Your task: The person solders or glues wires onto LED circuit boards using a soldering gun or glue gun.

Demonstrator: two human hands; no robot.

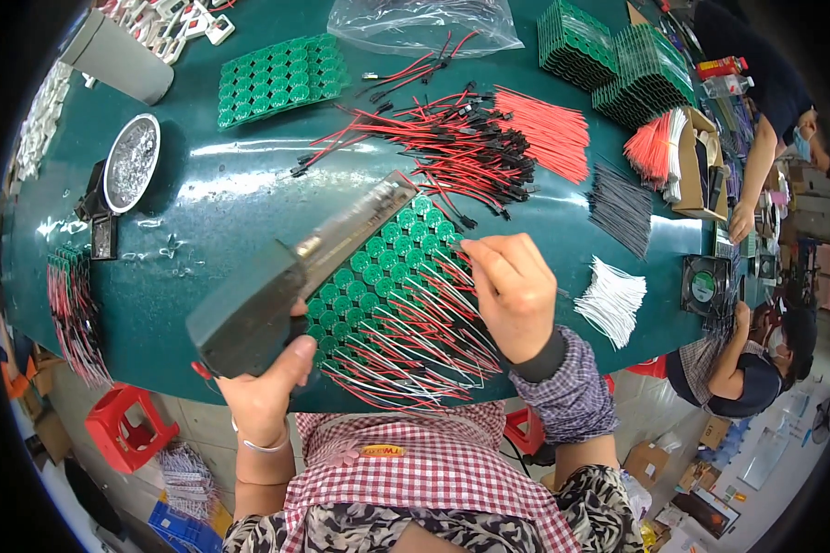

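My left hand [266,382] grips a dark bar [290,276] over the green board [369,276]. My right hand [515,293] pinches its wires [415,346]; loose red leads [452,138] crowd the far side.

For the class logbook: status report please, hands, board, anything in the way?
Left hand grips dark jig bar. Right hand pinches a wire on green circuit panel. Loose red-black leads lie beyond, apart.

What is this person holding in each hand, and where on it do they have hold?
The left hand grips a dark clamp frame at its near end. The right hand pinches a thin wire by its upper end on the green board panel.
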